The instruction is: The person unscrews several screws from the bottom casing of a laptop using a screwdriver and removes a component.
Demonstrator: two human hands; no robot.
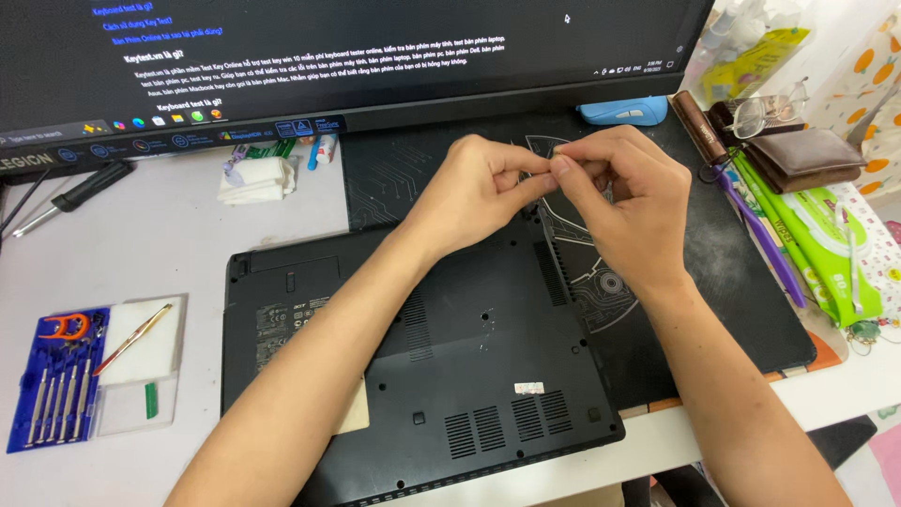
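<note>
At the far left of the worktop [141,244] lay a blue screwdriver kit [56,380] with an orange puller at its top, and just beside it a clear tray [141,371] holding white pads, a slim gold-tipped tool [131,338] laid diagonally, and a small green strip. Above these, a black-handled screwdriver [80,192] rested near the monitor [357,56] base. A crumpled white cloth [255,178] sat under the monitor's lower edge. A black laptop [422,366] lay bottom-up in the centre, its right part overlapping a dark desk mat [741,310]. The left hand [474,192] was held above the laptop's rear edge, fingers curled in, thumb and forefinger pinched together. The right hand [619,197] met it fingertip to fingertip, also closed in a pinch. Something very small was caught between the fingertips [559,161]; too small to tell what. Both hands hovered over the mat, clear of the laptop. Behind them sat a blue mouse [624,111]. Further right: a brown case [699,127], glasses [770,111], a brown wallet [809,158], a purple pen [760,235], and a green packet [826,253] at the worktop's right edge.
</note>
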